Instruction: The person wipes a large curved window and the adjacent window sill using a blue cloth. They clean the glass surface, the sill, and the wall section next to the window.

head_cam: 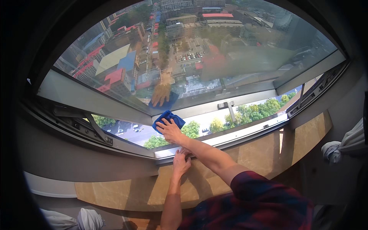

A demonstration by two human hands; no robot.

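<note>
My right hand (170, 130) presses a folded blue cloth (169, 120) against the lower left corner of the open window sash, where its metal frame (198, 108) meets the glass pane (212, 69). A reflection of the hand and cloth shows in the glass. Below and nearer to me, my left hand (181, 161) rests with bent fingers at the inner edge of the white window frame (224, 141), partly behind my right forearm. I see no object in it, though its fingertips are partly hidden.
A window handle (230, 109) juts from the sash's lower rail. Hinge arms (97, 128) stand at the left, with more at the right. A tan stone sill (115, 194) runs below the window. Knotted curtains (333, 151) hang at both sides. Through the gap, a street shows far below.
</note>
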